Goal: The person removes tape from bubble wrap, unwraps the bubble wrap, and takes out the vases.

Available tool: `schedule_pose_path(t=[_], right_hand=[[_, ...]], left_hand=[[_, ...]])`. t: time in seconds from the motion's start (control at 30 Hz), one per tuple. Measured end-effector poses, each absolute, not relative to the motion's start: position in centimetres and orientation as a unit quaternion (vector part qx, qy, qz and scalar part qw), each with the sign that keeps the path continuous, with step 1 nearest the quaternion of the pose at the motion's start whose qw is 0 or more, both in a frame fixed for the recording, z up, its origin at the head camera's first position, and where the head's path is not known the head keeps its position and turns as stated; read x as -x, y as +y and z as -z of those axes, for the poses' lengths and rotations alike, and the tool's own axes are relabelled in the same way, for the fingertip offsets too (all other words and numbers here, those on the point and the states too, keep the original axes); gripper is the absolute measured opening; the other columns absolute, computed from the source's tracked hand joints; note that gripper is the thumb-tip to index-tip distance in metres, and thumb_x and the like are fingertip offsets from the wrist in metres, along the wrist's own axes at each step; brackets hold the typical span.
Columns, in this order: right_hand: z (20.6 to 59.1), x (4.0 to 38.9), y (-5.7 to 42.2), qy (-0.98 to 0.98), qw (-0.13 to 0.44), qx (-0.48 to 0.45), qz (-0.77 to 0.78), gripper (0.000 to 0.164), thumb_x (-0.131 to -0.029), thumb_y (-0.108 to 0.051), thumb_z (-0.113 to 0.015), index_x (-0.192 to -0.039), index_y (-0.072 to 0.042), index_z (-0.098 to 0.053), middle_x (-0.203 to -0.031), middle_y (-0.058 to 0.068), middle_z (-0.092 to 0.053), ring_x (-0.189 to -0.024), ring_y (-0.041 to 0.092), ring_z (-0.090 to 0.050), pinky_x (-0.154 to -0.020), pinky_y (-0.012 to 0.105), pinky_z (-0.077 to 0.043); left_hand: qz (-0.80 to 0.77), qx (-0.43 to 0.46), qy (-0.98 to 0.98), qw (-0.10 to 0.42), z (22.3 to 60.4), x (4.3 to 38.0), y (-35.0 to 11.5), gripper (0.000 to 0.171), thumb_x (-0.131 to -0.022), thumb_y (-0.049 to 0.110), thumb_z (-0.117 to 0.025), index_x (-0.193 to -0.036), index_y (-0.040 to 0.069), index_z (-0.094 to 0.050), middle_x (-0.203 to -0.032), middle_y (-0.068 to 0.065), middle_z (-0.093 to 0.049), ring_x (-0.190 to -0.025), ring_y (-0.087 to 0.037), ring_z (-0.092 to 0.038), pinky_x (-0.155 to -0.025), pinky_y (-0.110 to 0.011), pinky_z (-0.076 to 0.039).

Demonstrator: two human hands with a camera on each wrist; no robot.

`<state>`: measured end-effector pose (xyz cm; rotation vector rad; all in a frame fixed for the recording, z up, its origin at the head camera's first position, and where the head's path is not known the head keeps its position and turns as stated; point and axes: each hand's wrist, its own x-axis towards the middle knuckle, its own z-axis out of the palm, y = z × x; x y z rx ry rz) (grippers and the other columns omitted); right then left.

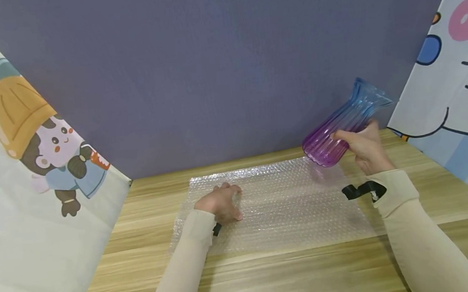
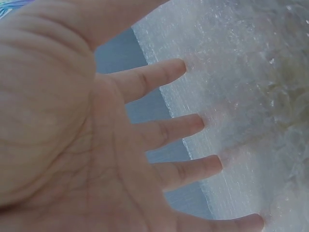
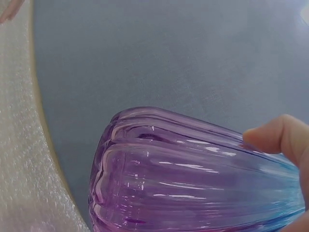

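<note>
A ribbed glass vase (image 1: 326, 140), purple at its base and fading to blue at the flared mouth, is tilted over the back right corner of a bubble wrap sheet (image 1: 287, 210). My right hand (image 1: 368, 149) grips it near the middle, thumb on the near side. The right wrist view shows the purple base of the vase (image 3: 159, 179) and the thumb on its side; the other fingers are mostly hidden. Over the left part of the bubble wrap is my left hand (image 1: 221, 204). In the left wrist view its fingers (image 2: 169, 130) are spread, fingertips at the wrap.
The bubble wrap lies flat on a wood-grain table (image 1: 276, 279). A grey-purple panel (image 1: 212, 75) rises along the table's back edge. Cartoon-printed white sheets stand at the left (image 1: 29, 241) and right (image 1: 427, 105).
</note>
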<state>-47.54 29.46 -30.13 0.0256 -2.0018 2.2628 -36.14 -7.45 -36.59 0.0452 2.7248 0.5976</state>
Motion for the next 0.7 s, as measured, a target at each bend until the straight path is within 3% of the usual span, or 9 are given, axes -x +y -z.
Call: schedule_pose_path(t=[0.27, 0.5, 0.7], right_hand=[[29.53, 47.60, 29.36, -0.719, 0.054, 0.038, -0.692, 0.089, -0.079, -0.005, -0.084, -0.140, -0.020, -0.021, -0.118, -0.011, -0.042, -0.108, 0.005, -0.046, -0.085, 0.014, -0.049], [29.60, 47.73, 29.41, -0.717, 0.060, 0.039, -0.693, 0.097, -0.079, -0.004, -0.084, -0.144, -0.024, -0.016, -0.122, -0.013, -0.040, -0.119, 0.009, -0.044, -0.107, 0.024, -0.044], [29.51, 47.81, 29.78, -0.726, 0.059, 0.051, -0.684, 0.109, -0.081, -0.010, -0.084, -0.155, -0.024, -0.005, -0.151, -0.002, -0.031, -0.144, 0.019, -0.033, -0.121, 0.033, -0.037]], left_hand=[[-0.215, -0.007, 0.959, 0.182, 36.53, 35.96, -7.60, 0.086, -0.079, 0.026, -0.087, -0.154, 0.024, -0.045, -0.172, -0.013, -0.017, -0.157, -0.049, -0.010, -0.120, -0.074, -0.016], [-0.205, -0.004, 0.962, 0.179, 36.52, 35.91, -7.87, 0.085, -0.079, 0.026, -0.088, -0.153, 0.025, -0.046, -0.171, -0.014, -0.020, -0.156, -0.049, -0.011, -0.120, -0.074, -0.018], [-0.193, -0.004, 0.965, 0.178, 36.61, 36.21, -7.85, 0.087, -0.079, 0.028, -0.088, -0.154, 0.024, -0.044, -0.171, -0.016, -0.019, -0.156, -0.050, -0.012, -0.120, -0.073, -0.020]])
